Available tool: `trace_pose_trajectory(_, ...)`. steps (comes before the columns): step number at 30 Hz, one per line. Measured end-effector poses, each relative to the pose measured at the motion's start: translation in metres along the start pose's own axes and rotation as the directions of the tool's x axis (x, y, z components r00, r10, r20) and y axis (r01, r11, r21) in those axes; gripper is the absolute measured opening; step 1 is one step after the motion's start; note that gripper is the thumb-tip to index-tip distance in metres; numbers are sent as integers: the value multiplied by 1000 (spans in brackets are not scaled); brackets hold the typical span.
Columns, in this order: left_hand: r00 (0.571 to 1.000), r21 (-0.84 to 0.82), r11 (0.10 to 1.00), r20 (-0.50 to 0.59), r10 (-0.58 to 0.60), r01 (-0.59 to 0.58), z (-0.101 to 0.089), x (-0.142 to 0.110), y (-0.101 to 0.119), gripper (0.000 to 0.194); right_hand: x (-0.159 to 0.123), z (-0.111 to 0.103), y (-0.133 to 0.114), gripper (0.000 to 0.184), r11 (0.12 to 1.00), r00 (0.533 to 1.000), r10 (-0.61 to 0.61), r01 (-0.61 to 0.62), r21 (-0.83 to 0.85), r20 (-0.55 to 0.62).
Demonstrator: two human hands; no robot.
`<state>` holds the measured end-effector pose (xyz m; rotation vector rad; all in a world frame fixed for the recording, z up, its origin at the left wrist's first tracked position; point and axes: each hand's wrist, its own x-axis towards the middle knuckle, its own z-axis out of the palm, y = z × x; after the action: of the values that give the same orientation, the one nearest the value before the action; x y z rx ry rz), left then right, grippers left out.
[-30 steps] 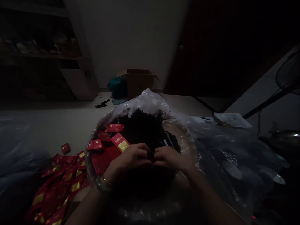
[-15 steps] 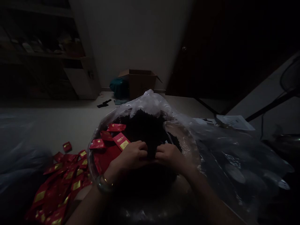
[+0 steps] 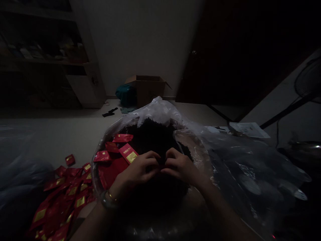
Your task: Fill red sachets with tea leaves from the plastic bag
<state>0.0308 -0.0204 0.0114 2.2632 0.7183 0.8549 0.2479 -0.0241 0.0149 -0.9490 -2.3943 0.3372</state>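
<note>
Both hands are over a round tub (image 3: 94, 167) lined with clear plastic. Inside lies a heap of black, shredded, leaf-like stuff (image 3: 156, 135). My left hand (image 3: 144, 167) has its fingers bent, with thumb and fingertips drawn together; a bangle and a gold ring-shaped band are at its wrist. My right hand (image 3: 179, 166) faces it in a similar pinch, fingertips almost meeting the left ones. What they pinch, if anything, is lost in the dark. Red packets with gold labels (image 3: 128, 153) lie in the tub's left side, beside my left hand.
Many more red packets (image 3: 60, 194) are piled on the floor at left. A clear plastic bag (image 3: 250, 174) spreads at right. An open cardboard box (image 3: 150, 90) and a teal bundle (image 3: 126, 94) stand by the wall. A fan (image 3: 308, 80) is at far right.
The fingers of both hands have risen and arched a little, and the two hands' tips have come closer together. The view has shifted slightly; the packets lie as before.
</note>
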Motion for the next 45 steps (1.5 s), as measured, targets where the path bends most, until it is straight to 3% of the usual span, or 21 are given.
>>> trace_pose_trajectory(3, 994, -80, 991, -19, -105, 103, -1, 0, 1, 10, 2, 1, 0, 16, 975, 997, 76, -70, 209, -19)
trace_pose_trajectory(5, 983, -140, 975, -40, -181, 174, 2, 0, -3, 11, 4, 6, 1, 11, 928, 979, 200, -181, 324, -26)
trace_pose_trajectory(7, 970, -245, 947, -67, -232, 209, 8, 0, -10, 19, 6, 11, 2, 11, 852, 940, 338, -289, 436, -37)
trace_pose_trajectory(11, 936, -460, 857, -137, -325, 231, 21, 1, -22, 42, 7, 19, 8, 42, 690, 852, 522, -401, 603, -31)
trace_pose_trajectory(16, 856, -542, 777, -187, -483, 320, 30, 6, -27, 48, 10, 20, 12, 31, 540, 761, 645, -516, 665, 66)
trace_pose_trajectory(21, 740, -649, 616, -119, -662, 446, 28, 12, -26, 42, 12, 21, 8, 20, 534, 730, 683, -484, 694, -16)
trace_pose_trajectory(26, 651, -712, 492, -64, -756, 501, 24, 13, -21, 30, 11, 25, 11, 29, 545, 728, 685, -481, 687, -33)
trace_pose_trajectory(30, 605, -732, 494, -140, -784, 470, 30, 15, -24, 32, 11, 28, 16, 33, 552, 728, 685, -494, 672, -28)
trace_pose_trajectory(33, 609, -653, 594, -246, -754, 471, 37, 17, -26, 24, 10, 29, 16, 30, 576, 724, 687, -491, 654, -61)
trace_pose_trajectory(35, 631, -622, 626, -259, -731, 470, 38, 17, -27, 22, 11, 29, 15, 31, 577, 724, 687, -487, 656, -67)
trace_pose_trajectory(41, 666, -693, 574, -180, -724, 436, 34, 15, -21, 23, 11, 28, 13, 35, 542, 731, 682, -514, 665, 8)
trace_pose_trajectory(45, 676, -739, 540, -158, -720, 403, 34, 14, -19, 25, 12, 25, 10, 27, 539, 750, 654, -553, 635, 98)
